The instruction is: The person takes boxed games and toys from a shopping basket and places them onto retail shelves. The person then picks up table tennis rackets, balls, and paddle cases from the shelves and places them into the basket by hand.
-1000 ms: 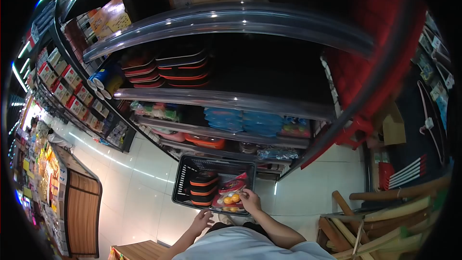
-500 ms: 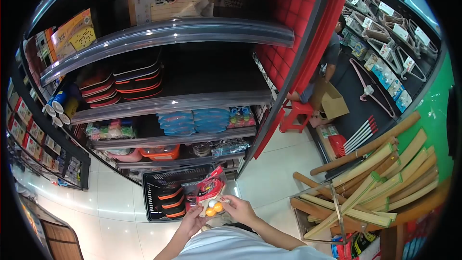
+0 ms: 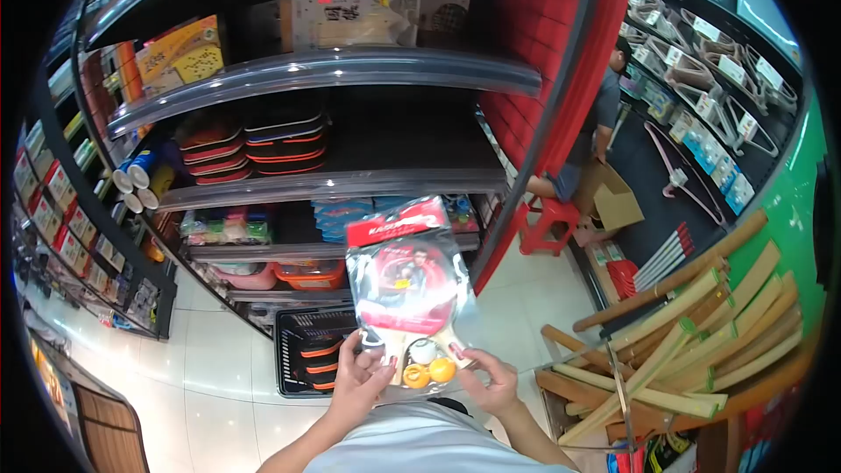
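Observation:
A clear plastic pack holding a table tennis paddle set (image 3: 410, 285) is raised upright in front of me. Its red header is at the top, and two wooden handles with one white and two orange balls show at the bottom. My left hand (image 3: 357, 383) grips the lower left edge, thumb on the front. At the lower right corner, my right hand (image 3: 492, 384) pinches the plastic. Behind the pack, on the floor, stands a black shopping basket (image 3: 289, 350) with black cases trimmed in orange (image 3: 322, 363) inside.
Shelves ahead carry zipped cases (image 3: 285, 142), blue packets (image 3: 337, 217) and an orange basin (image 3: 308, 274). At right, a bin holds wooden rolling pins and bamboo pieces (image 3: 674, 359). Beyond the red shelf end, a person (image 3: 600, 114) is near a red stool (image 3: 547, 226) and a cardboard box (image 3: 613, 197).
Both hands have lifted the paddle pack from low over the basket and turned its front toward me. It now covers part of the lower shelves. The view has shifted slightly.

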{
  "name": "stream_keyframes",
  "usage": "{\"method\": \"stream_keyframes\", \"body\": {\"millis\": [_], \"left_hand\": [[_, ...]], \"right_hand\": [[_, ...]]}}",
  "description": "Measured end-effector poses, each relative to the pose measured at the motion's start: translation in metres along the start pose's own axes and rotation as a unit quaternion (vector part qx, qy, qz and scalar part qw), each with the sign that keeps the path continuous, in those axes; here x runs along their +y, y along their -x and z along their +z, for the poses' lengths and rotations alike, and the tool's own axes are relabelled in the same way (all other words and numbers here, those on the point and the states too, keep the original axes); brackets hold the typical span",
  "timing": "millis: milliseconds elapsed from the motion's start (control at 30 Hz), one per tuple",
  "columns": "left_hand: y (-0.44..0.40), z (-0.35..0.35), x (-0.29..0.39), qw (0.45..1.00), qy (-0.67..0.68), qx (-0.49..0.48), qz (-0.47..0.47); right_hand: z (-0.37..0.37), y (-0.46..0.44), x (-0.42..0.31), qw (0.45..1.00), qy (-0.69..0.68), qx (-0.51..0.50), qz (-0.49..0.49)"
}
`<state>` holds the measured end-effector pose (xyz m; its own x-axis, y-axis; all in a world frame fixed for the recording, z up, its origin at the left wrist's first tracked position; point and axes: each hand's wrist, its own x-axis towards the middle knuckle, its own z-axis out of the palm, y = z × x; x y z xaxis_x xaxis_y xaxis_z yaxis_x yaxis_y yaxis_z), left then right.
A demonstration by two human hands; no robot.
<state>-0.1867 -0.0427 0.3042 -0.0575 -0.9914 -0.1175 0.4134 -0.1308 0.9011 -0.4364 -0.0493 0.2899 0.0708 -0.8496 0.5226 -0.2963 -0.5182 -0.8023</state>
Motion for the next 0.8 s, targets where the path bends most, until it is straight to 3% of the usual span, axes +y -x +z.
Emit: {"method": "stream_keyframes", "body": {"millis": [133,300,567,800], "left_hand": [[-0.031,0.027,0.024,0.999,-0.013,-0.018,0.034],[-0.108,0.07,0.057,0.991,-0.054,-0.023,0.124],[-0.229,0.093,0.095,0.981,-0.155,-0.023,0.116],[-0.279,0.108,0.118,0.969,-0.243,-0.016,0.046]], "right_hand": [[-0.02,-0.035,0.013,0.997,0.018,0.029,-0.062],[-0.042,-0.119,0.028,0.998,-0.002,0.046,-0.044],[-0.061,-0.224,0.047,0.999,-0.022,0.023,0.001],[-0.057,-0.276,0.088,0.994,-0.089,0.015,0.056]]}}
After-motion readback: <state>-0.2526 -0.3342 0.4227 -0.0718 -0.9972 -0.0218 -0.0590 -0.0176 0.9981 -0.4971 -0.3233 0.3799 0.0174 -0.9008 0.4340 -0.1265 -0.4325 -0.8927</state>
